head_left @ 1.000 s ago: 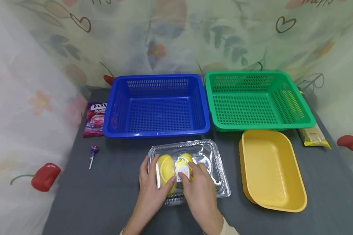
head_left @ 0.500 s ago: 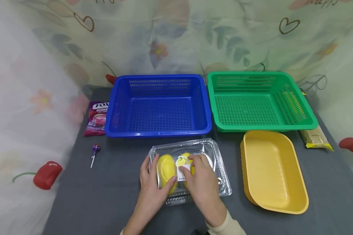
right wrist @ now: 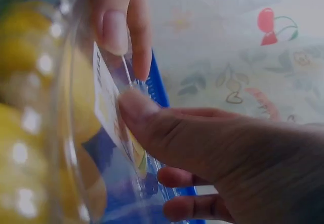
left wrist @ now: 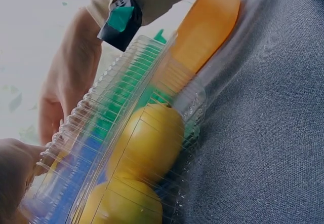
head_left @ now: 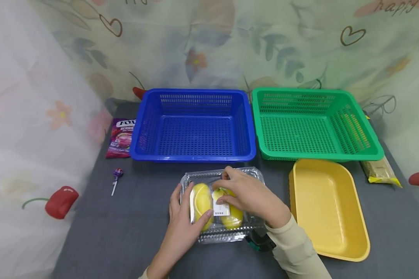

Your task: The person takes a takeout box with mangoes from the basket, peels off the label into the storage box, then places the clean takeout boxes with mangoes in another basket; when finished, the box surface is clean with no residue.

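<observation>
Fingers [head_left: 186, 195] of the left hand [head_left: 181, 229] spread, fairly straight, resting on clear box [head_left: 223, 237]. Right hand [head_left: 253, 195] bent over it, thumb on white label [head_left: 221, 210]; can't tell if it pinches. Box: thin glossy plastic, ribbed edges, on woven grey tabletop [head_left: 136, 232], in front of blue basket [head_left: 193, 158]. Two smooth oval yellow fruits [head_left: 201, 199] inside, blurred in right wrist view. Label top partly covered by fingers, print unreadable. Slotted green basket [head_left: 300, 90] overlaps tan packet [head_left: 380, 170]; candy bag [head_left: 120, 141] cut off by blue basket. Yellow tub [head_left: 326, 209] smooth, rounded, partly behind sleeve.
</observation>
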Demonstrator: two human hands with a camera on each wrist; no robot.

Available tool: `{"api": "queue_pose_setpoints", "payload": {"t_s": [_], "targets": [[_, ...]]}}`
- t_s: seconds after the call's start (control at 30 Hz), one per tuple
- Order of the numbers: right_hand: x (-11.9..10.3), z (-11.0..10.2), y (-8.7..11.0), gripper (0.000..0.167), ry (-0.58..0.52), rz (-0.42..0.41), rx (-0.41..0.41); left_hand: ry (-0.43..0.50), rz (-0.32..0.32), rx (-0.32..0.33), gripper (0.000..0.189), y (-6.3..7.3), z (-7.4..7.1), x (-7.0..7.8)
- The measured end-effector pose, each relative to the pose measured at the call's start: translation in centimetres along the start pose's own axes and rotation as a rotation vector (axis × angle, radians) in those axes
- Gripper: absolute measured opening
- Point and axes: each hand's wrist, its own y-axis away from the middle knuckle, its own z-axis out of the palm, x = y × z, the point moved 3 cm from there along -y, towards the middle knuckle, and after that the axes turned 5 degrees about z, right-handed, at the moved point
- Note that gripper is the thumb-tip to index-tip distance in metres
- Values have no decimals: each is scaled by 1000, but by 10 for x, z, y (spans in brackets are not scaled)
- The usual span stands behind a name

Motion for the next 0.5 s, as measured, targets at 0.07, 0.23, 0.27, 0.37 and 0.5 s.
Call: {"api": "queue_pose_setpoints", "payload": {"t_s": [0.07,0.23,0.27,0.37,0.5], "targets": [[0,1,-2,28,-10,-9,-3,3,3,0,84,0,0,0],[1,4,-7,28,-6,-13,-13,-1,10,9,84,0,1,0],[1,5,-8,28,-7,-12,-18,-4,11,9,84,0,1,-1],[0,5,-11,28,-21,-17,-30,-9,13,10,83,1,1,-1],[-1,7,-13,26,-49,-31,-38,-10,17,13,83,1,1,-1]]}}
